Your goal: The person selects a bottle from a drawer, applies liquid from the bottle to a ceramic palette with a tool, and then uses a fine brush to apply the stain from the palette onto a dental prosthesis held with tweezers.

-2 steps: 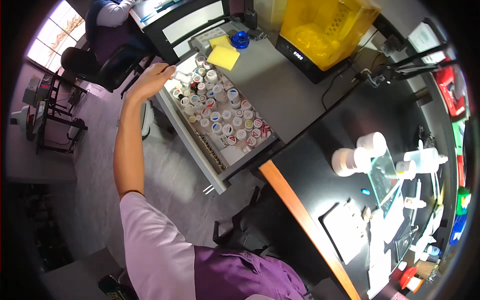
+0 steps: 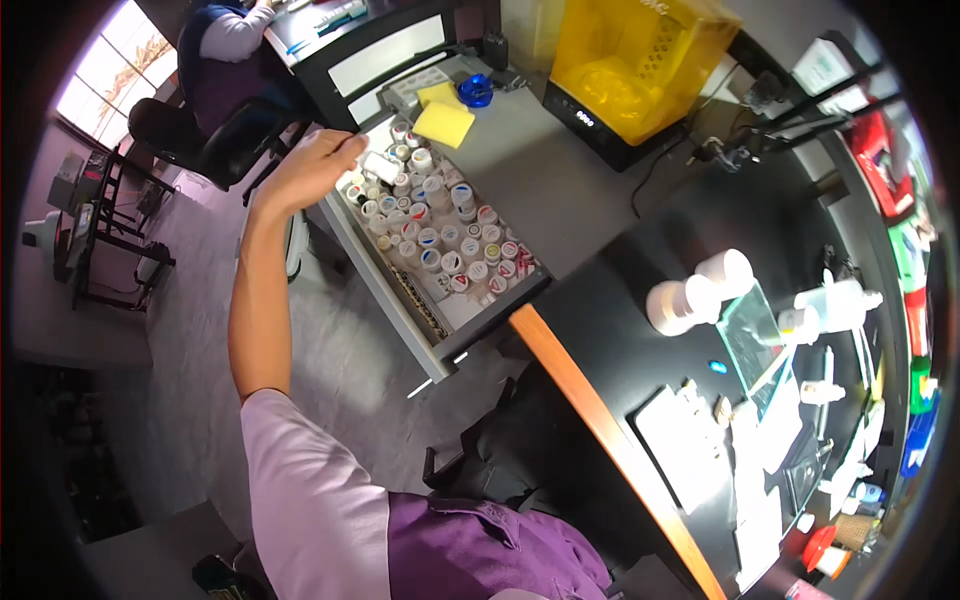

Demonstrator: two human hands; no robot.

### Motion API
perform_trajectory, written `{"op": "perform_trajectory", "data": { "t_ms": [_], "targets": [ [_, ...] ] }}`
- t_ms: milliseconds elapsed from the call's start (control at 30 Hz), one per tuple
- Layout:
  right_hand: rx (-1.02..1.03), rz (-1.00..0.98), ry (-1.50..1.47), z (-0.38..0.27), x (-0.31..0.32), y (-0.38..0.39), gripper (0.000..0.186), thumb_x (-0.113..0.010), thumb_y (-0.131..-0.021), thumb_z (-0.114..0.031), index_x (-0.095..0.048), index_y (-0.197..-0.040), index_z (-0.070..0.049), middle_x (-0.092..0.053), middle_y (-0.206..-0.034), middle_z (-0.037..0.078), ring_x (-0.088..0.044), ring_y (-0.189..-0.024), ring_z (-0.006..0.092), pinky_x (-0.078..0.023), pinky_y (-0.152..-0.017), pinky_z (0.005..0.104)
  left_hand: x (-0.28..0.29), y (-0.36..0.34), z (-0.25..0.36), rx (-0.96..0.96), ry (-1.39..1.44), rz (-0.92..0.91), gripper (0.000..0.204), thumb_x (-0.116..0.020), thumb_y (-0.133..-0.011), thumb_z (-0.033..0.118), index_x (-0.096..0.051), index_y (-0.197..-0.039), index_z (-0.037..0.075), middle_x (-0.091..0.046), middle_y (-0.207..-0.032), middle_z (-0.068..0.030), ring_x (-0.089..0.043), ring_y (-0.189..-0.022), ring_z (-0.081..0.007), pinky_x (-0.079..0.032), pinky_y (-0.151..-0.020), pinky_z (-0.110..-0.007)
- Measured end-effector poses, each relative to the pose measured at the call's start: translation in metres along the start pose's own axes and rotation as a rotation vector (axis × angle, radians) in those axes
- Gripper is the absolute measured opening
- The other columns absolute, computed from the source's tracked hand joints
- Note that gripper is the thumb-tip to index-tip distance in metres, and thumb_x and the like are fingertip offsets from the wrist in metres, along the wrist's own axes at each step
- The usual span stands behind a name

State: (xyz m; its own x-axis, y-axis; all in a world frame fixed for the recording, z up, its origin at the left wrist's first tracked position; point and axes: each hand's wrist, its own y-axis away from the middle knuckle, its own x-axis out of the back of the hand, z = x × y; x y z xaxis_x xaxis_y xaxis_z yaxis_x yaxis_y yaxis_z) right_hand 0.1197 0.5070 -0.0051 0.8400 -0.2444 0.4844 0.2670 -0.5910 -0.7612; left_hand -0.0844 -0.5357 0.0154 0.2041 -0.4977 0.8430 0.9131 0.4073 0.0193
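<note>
The white bottle [image 2: 381,167] lies tilted at the tips of my left hand [image 2: 312,168], over the far-left corner of the open drawer [image 2: 387,287]. My fingers are pinched together on its near end only; with the rest jutting out unsupported, I judge a smooth wall could slip or swivel loose. (Which end is capped I can't make out, so a loose lid would be a worry too.) Just below, the small jars [image 2: 429,238] crowd toward the near edge; a dropped bottle, or my knuckles swinging low, could topple several. My wrist hangs outside the drawer's left edge, so a fumble there might send it to the floor [image 2: 345,370]. Beyond the right edge, yellow sponges [image 2: 443,122] and a blue ring-shaped item [image 2: 476,91] rest near the far edge of the grey bench [image 2: 560,170], apart from my reach. My right hand is out of view, so I see no second grip backing this one.
</note>
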Motion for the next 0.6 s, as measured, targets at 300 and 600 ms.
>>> {"op": "perform_trajectory", "data": {
  "t_ms": [300, 600],
  "targets": [
    [-0.547, -0.673, -1.456, -0.161, 0.038, 0.072, 0.008, -0.063, -0.102, -0.005, -0.063, -0.108, 0.000, -0.056, -0.088, 0.000, -0.044, -0.064, -0.0004, -0.026, -0.049, 0.0155, -0.021, 0.118, 0.227, -0.494, 0.066, -0.198, 0.046, -0.061, -0.114, 0.032, -0.063, -0.084, -0.002, -0.050, -0.068, 0.0007, -0.046, -0.065, -0.0089, -0.038, -0.060, -0.034],
    [-0.158, -1.375, -1.561, -0.263, 0.075, 0.160, 0.045, -0.066, -0.110, -0.017, -0.061, -0.150, 0.004, -0.077, -0.114, 0.014, -0.073, -0.094, 0.0141, -0.057, -0.082, 0.0278, -0.160, 0.292, 0.390, -1.060, 0.362, -0.362, 0.027, -0.069, -0.104, 0.014, -0.059, -0.084, 0.001, -0.055, -0.075, -0.0146, -0.055, -0.066, -0.0365, -0.043, -0.064, -0.045]
  ]
}}
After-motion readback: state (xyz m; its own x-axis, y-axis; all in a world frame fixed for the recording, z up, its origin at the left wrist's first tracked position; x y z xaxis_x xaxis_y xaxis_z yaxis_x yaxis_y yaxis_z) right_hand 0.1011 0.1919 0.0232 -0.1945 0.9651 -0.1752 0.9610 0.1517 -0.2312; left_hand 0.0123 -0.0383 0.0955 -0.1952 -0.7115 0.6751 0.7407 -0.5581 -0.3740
